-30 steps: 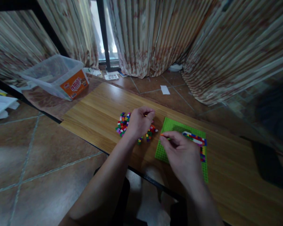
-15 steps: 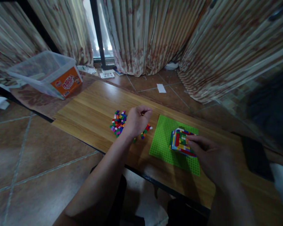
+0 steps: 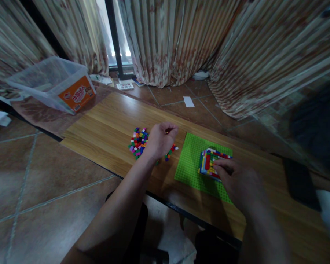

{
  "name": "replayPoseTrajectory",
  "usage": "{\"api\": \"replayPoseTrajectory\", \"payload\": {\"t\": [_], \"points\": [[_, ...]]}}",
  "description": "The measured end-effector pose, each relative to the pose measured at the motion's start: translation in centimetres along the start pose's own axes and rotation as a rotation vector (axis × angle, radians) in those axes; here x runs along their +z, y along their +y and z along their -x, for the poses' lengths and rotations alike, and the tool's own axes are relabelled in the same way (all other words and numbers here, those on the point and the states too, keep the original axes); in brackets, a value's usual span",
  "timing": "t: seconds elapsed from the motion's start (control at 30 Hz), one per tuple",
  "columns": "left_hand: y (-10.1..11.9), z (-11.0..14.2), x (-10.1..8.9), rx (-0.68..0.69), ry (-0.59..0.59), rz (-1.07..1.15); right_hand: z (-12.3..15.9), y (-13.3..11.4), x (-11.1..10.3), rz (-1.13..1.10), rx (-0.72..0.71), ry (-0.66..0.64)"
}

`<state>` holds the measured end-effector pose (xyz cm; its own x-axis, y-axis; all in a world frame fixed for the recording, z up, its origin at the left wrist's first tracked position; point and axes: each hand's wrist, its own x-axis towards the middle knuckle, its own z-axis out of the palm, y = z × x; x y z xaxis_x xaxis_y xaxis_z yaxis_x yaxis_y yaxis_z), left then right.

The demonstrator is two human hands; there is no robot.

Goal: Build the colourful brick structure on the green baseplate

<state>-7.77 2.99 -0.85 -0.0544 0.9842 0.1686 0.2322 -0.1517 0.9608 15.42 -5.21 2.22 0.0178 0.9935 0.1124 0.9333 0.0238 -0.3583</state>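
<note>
We work bare-handed at a wooden table (image 3: 107, 126), our right hand (image 3: 240, 183) bent over a multicolored toy-brick structure (image 3: 208, 162) that sits on a green studded baseplate (image 3: 188, 161). Thumb and forefinger come together at the structure's top; we cannot tell whether a brick is pinched between them. Our left hand (image 3: 160, 141), fingers curled toward the thumb, hangs over a scatter of loose toy bricks (image 3: 139, 143) left of the baseplate; whether it grasps one, we cannot tell. Beyond the table's far left end stands a clear plastic bin (image 3: 45, 86) with an orange label (image 3: 77, 94). Patterned curtains (image 3: 159, 40) drape behind, and a white paper (image 3: 188, 101) lies on the tiled floor (image 3: 57, 176).
</note>
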Motion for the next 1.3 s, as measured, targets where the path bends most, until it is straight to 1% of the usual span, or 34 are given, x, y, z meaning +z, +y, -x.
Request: {"api": "replayPoseTrajectory", "payload": {"t": [0.23, 0.5, 0.7, 0.8, 0.87, 0.97, 1.1, 1.2, 1.3], "points": [[0.2, 0.0, 0.0, -0.006, -0.007, -0.022, -0.1, -0.8, 0.1, 0.105, 0.035, -0.003], [0.3, 0.1, 0.0, -0.019, -0.014, -0.037, -0.1, -1.9, 0.8, 0.187, 0.1, 0.082], [0.6, 0.2, -0.1, -0.012, -0.011, -0.065, -0.1, -2.4, 1.4, 0.198, 0.15, 0.113], [0.6, 0.2, -0.1, -0.008, -0.014, -0.074, -0.2, -2.6, 1.4, 0.181, 0.151, 0.121], [0.5, 0.2, -0.1, -0.007, -0.009, -0.067, -0.2, -2.4, 1.2, 0.138, 0.136, 0.107], [0.3, 0.2, 0.0, -0.011, -0.004, -0.052, -0.3, -1.5, 0.8, 0.04, 0.129, 0.059], [0.0, 0.1, 0.1, -0.007, 0.003, -0.046, -0.4, 0.3, 0.2, -0.118, 0.183, 0.009], [0.2, 0.1, 0.0, -0.011, 0.002, -0.064, -0.3, 1.3, -0.4, -0.184, 0.216, 0.013], [0.6, 0.2, 0.0, -0.008, -0.011, -0.085, -0.3, 1.6, -0.9, -0.186, 0.23, 0.061]]}}
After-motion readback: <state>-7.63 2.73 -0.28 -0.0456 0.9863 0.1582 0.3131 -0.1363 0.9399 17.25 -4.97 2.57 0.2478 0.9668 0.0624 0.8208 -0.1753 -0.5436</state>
